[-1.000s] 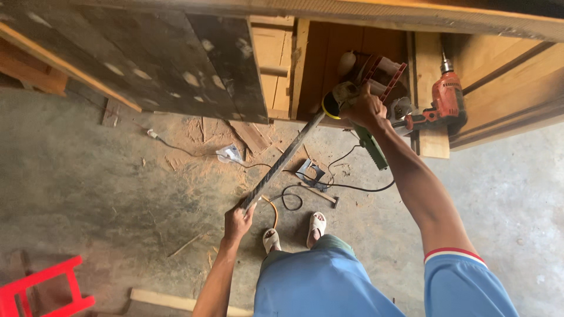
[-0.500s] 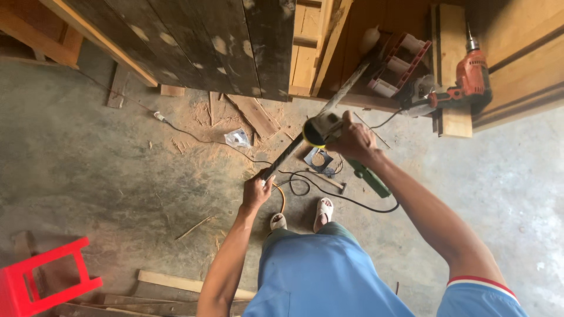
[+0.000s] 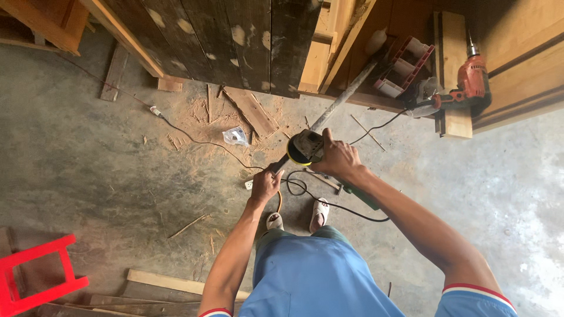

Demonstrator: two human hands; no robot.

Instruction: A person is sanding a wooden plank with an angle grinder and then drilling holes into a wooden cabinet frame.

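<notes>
Nearest, left hand [image 3: 265,184] is closing its fingers around the lower end of a long grey metal bar [image 3: 346,95]. Just beyond, right hand [image 3: 336,158] is gripping a yellow-and-black power grinder [image 3: 304,147] against that bar, above the concrete floor [image 3: 106,170]. Farther off, a red electric drill [image 3: 467,88] is lying on a wooden plank [image 3: 453,56].

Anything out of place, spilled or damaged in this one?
Yes. Sawdust and wood offcuts litter the concrete floor below the dark planks, with a crumpled plastic wrapper among them. A black cable loops loose beside the sandalled feet, under the grinder.
</notes>
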